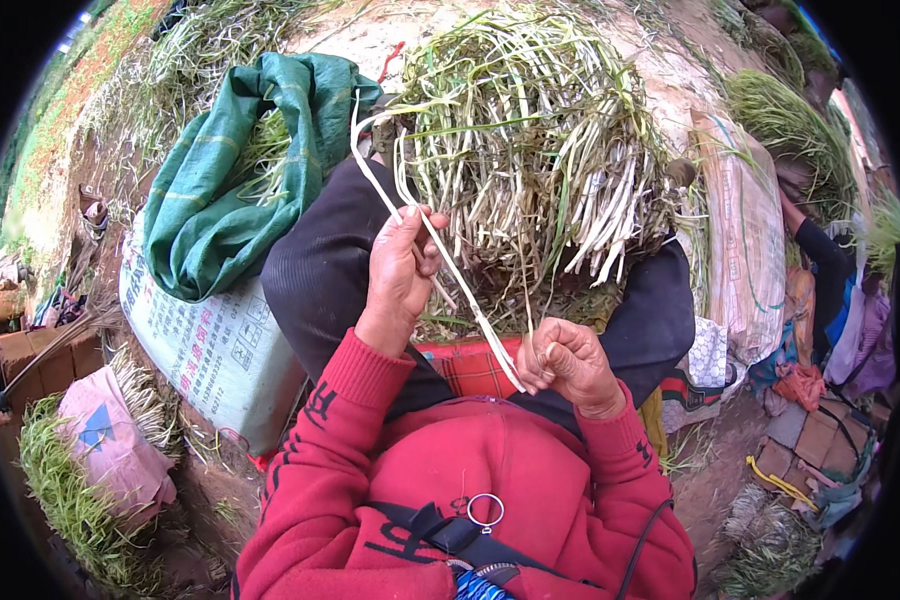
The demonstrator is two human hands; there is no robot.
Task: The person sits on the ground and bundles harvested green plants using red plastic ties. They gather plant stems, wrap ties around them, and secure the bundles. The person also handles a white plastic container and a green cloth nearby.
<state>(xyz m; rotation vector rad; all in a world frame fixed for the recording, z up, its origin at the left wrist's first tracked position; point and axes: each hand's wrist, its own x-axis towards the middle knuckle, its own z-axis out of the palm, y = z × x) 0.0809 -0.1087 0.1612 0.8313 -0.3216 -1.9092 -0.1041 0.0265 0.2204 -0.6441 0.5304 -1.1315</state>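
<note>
My left hand [398,265] is closed around a long, pale scallion-like stalk [460,272], raised between my knees. The stalk slants from thin bent leaves at its upper left down to a white end beside my right hand [572,365]. There my right fingers are pinched together; a thin brownish strand [528,290] rises from them, and whether they also grip the stalk's end is hard to make out. Just beyond both hands lies a large heap of similar stalks [530,160], white ends toward me, green leaves away.
A green cloth sack [175,225], rolled open with greens inside, rests on a stuffed white printed sack [205,350] to my left. Farther left, a pink cloth [120,430] wraps a bundle of greens. Rightward stand a pale woven sack [745,220] and another person's dark sleeve [825,270].
</note>
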